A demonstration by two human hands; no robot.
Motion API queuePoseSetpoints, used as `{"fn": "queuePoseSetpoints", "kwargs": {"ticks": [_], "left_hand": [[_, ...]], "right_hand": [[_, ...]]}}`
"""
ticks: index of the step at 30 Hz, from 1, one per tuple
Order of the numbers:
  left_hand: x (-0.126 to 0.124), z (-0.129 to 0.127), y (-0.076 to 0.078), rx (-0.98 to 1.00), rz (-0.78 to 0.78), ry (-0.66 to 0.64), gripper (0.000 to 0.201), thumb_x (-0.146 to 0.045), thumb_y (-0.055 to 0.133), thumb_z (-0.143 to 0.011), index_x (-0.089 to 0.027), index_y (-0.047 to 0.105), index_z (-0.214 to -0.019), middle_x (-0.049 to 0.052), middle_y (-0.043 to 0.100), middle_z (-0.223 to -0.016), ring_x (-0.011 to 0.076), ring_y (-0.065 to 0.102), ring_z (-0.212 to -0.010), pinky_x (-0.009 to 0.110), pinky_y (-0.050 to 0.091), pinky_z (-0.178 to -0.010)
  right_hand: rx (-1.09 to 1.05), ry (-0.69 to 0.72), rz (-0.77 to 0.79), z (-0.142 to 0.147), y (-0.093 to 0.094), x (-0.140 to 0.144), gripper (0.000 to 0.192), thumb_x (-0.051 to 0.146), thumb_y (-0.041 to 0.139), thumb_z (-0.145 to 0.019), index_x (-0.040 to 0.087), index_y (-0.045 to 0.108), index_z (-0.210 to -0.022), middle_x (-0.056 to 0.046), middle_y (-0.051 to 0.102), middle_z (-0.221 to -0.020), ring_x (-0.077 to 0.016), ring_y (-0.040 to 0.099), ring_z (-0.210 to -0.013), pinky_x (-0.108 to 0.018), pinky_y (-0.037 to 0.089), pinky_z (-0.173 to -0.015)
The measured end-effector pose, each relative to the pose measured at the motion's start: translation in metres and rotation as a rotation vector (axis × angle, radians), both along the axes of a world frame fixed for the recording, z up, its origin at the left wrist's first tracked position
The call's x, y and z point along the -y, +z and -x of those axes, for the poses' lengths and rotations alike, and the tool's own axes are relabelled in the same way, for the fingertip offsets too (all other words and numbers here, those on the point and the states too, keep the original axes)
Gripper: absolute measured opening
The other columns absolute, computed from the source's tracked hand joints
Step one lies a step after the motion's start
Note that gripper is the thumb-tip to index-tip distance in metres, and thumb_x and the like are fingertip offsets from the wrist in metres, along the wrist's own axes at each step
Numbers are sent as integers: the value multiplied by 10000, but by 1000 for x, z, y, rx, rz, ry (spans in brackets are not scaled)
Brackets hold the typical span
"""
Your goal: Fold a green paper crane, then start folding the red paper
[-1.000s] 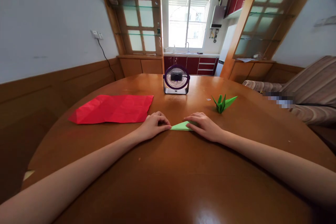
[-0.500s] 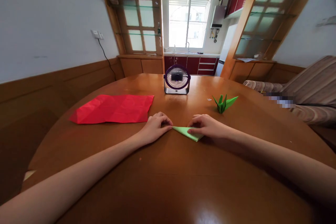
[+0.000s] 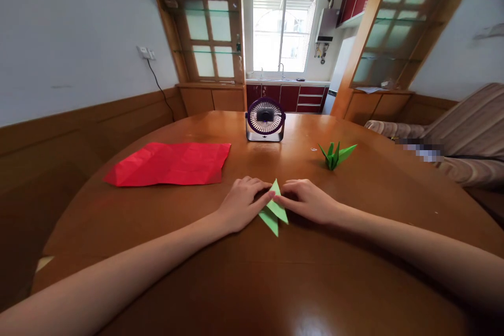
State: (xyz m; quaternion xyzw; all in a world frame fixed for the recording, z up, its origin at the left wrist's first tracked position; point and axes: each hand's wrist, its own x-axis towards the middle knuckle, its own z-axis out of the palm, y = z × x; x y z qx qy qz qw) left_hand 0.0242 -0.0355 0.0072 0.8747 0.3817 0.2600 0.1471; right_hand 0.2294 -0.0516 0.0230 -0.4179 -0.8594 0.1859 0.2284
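Note:
Between my hands is a light green piece of folded paper, one point facing away from me and two points toward me. My left hand grips its left side, the thumb pressed near the middle and the fingers partly behind. From the other side my right hand pinches it, thumb tip close to the left thumb. The lower parts of the folded paper hang free of the fingers. Beyond my right hand stands a darker green origami crane. A creased sheet of red paper lies flat beyond my left hand.
A small purple fan stands toward the far side of the round wooden table. A striped sofa is at the right. A black cord hangs from a wall socket at the left.
The light green paper has turned from pointing left to pointing away from me, and its lower points have come apart. My left hand moved right; both thumbs now meet near its middle.

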Motion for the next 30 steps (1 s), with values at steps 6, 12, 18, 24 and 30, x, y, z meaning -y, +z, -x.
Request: {"fn": "queuePoseSetpoints", "kwargs": {"ticks": [6, 12, 18, 24, 30], "left_hand": [[-4, 3, -2, -63, -4, -4, 390, -452, 532, -915, -227, 623, -1220, 67, 633, -1201, 263, 525, -1134, 455, 367, -984], [-23, 13, -10, -121, 62, -110, 382, -349, 512, -927, -275, 581, -1295, 71, 513, -1387, 275, 423, -1294, 511, 282, -1090], [-28, 15, -7, -101, 65, -146, 385, -246, 491, -918, -265, 589, -1290, 72, 519, -1393, 266, 447, -1291, 497, 317, -1088], [-17, -1, 10, -21, 29, -108, 412, -463, 430, -961, -190, 685, -1134, 67, 684, -1103, 209, 614, -1017, 337, 459, -903], [-16, -13, 24, -275, -60, -83, 531, -432, 722, -729, -183, 658, -1194, 57, 713, -1010, 245, 646, -921, 336, 469, -806]], "right_hand": [[-147, 136, 149, -9, 0, -15, 445, 447, 451, -959, 143, 622, -683, -22, 573, -718, -125, 512, -656, -248, 413, -624], [-208, 16, -34, -27, -9, -39, 216, 337, 617, -859, 148, 684, -940, -51, 597, -898, -140, 547, -753, -276, 453, -692], [-163, 40, -37, -33, -23, -51, 188, 307, 605, -870, 150, 709, -873, -36, 596, -824, -118, 544, -674, -260, 457, -633], [-170, 32, -91, -30, -26, -53, 165, 287, 613, -860, 146, 673, -799, -25, 571, -780, -105, 509, -633, -234, 436, -587], [-102, 79, -230, -32, -24, -52, 147, 264, 592, -881, 157, 668, -815, -46, 605, -794, -139, 532, -701, -268, 451, -656]]}}
